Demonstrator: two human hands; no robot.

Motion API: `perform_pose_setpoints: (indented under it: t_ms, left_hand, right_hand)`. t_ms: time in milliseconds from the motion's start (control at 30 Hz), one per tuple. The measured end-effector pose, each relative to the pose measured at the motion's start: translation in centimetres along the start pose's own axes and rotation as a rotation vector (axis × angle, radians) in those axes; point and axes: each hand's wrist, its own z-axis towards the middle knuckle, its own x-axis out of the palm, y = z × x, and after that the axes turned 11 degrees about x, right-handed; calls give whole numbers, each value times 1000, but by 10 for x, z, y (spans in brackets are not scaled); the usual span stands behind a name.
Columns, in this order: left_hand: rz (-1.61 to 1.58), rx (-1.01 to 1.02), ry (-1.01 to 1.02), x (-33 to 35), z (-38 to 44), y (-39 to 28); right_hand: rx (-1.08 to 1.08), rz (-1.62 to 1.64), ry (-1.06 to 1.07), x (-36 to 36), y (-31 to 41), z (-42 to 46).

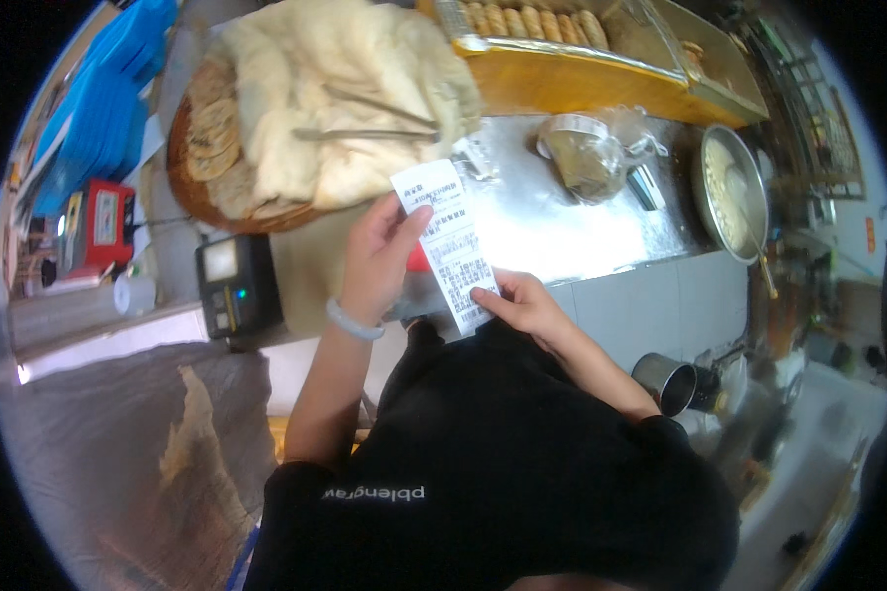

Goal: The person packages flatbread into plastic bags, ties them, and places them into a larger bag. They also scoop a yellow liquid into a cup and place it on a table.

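Observation:
A long white printed paper slip (437, 244) is held up in front of me, slanting down to the right and bearing dense writing. My left hand (381, 255), with a pale bangle (355, 322) on its wrist, pinches the upper left edge, thumb on top. Lower down, my right hand (523, 304) grips the opposite edge, its thumb over the print. Just beyond lies a thick cream cloth (384, 173) over a round brown basket (181, 193), with metal tongs (369, 136) on it. Flatbreads (216, 140) show at the basket's left side.
A black electronic device (238, 288) with a green light stands left of my arm. Bagged food (580, 159) rests on the metal counter (599, 233), beside a steel bowl (732, 196) of pale food. Behind is a yellow tray (573, 81) of rolled pastries (536, 24). Blue stacked items (107, 111) stand far left.

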Motion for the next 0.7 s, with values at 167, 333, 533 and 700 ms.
perform_pose_setpoints:
  t_ms: [167,333,533,700]
  left_hand:
    - [393,20,152,55,57,144]
    - [759,-17,-1,78,73,254]
    - [995,-301,78,77,91,265]
    - [893,-437,50,82,99,257]
  right_hand:
    - [169,-129,-272,-111,-42,6]
    - [-56,-833,-1309,-292,-104,34]
    - [23,-1075,-1184,-411,-120,54]
    - [-68,-874,-916,-346,-134,-3]
